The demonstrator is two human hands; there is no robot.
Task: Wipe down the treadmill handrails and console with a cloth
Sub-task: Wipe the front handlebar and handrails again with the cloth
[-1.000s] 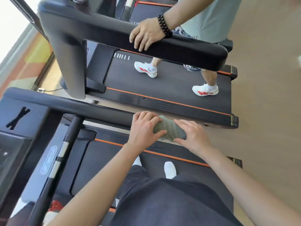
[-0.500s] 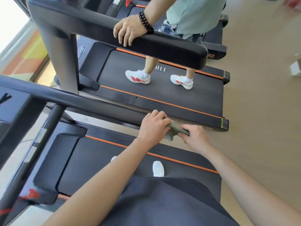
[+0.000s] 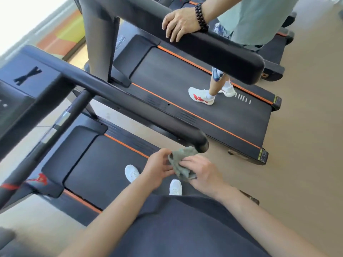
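Two hands, left hand [image 3: 158, 168] and right hand [image 3: 201, 172], pinch one crumpled grey-green cloth [image 3: 181, 163] just below one black handrail's end [image 3: 199, 140]; two treadmills visible, one walker [image 3: 259, 19] alongside.

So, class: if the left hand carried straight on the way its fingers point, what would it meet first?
The left hand pinches the cloth, so that comes first; beyond it, probably the handrail at its rounded end, though depth is unclear.
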